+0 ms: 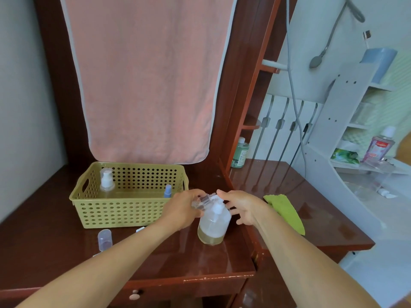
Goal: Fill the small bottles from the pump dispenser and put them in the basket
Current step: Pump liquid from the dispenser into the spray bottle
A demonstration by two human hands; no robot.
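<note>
Maybe halfway: a clear bottle (pixel 106 182) and a blue-capped bottle (pixel 168 191) are already sitting in the basket (pixel 124 213). Fingers of the left hand (pixel 184 208) are gripping a small bottle (pixel 200 202) at the spout of the pump dispenser (pixel 213 226). The right hand (pixel 243 207) is resting on the pump top, fingers loosely open.

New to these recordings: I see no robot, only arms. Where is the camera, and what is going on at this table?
There is no machine: a person works with bare hands, and the one picture comes from a camera worn on their head, looking down. The left hand curls its fingers round a small clear bottle, held at the spout of the pump dispenser, which stands on the brown table with yellowish liquid at its bottom. The right hand is by the pump head; whether it grips is unclear. The green basket on the left holds a pump-top bottle and a blue-topped bottle. A clear cap and a green cloth lie nearby.
</note>
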